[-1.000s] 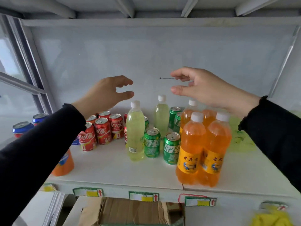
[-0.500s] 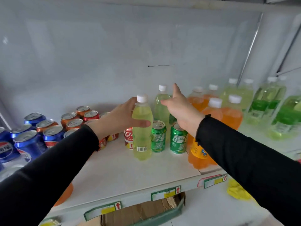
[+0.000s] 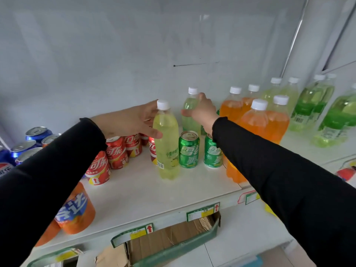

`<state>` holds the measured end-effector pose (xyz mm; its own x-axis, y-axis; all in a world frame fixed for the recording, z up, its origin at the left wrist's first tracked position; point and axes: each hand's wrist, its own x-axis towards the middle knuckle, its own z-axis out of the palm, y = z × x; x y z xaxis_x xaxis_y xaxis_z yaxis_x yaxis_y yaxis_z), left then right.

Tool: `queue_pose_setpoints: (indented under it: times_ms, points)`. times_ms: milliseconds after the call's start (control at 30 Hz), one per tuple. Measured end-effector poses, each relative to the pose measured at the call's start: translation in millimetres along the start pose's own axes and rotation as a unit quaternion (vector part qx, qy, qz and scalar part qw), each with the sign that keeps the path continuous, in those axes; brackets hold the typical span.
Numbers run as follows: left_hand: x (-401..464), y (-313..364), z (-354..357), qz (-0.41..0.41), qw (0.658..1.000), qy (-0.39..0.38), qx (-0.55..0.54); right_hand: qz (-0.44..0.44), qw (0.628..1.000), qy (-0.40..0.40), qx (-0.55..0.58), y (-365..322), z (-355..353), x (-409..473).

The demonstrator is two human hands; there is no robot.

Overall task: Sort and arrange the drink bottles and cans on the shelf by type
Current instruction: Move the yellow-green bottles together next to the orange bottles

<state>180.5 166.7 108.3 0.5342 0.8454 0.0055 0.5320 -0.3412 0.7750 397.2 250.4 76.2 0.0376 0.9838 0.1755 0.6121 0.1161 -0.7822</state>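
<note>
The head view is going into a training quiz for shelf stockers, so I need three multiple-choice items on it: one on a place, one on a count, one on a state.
1. Where do the red cans stand relative to the front yellow bottle?
A. to its left
B. to its right
C. on a lower shelf

2. How many green cans stand in the front row?
A. none
B. two
C. six

3. What is the left hand doing?
A. resting flat on the shelf
B. wrapping around the front yellow bottle
C. holding a can

Answers: 1 A, the red cans cluster left of it; 2 B, two stand side by side; 3 B, thumb and fingers curl around the bottle's upper body.
</note>
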Motion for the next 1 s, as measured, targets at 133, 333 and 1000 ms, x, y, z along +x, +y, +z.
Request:
queue_pose_setpoints:
  times_ms: [133,333,1000]
  points:
    - [-2.3,-3.8,-1.3,0.015,1.000,-0.025,-0.008,0.001,0.997,0.027,-0.077,1.8,5.0,5.1]
    - [-6.3,-4.1,24.4,-0.023,0.997,0.067,-0.026,0.078,0.985,-0.105,0.112,10.3,-3.6,14.8]
    - [-23.6,45.3,33.5,0.023,0.907,0.421,0.013,-0.169,0.953,0.032,0.250,-33.0,-42.3,-57.3]
